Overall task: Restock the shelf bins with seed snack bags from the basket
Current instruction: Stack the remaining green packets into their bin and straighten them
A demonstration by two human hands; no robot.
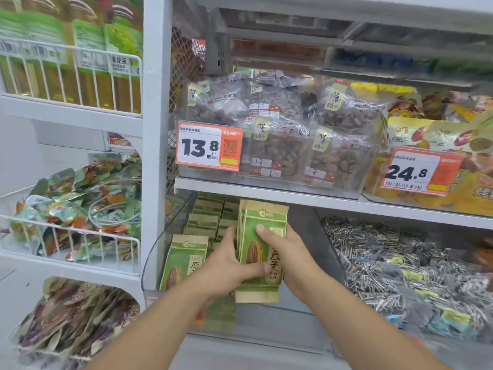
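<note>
We held a small stack of green-and-tan paper seed snack bags [260, 249] upright over the clear plastic shelf bin [154, 252], left hand [226, 265] and right hand [290, 252] both clamped around it. We judged placement underway; next, lowering it right of the standing bags [184, 260] there, under the white shelf [266, 193], which left little headroom.

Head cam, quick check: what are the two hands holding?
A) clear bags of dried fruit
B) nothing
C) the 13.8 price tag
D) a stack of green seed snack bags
D: the left hand and right hand grip an upright stack of green seed snack bags between them, at the clear shelf bin with matching bags.
</note>
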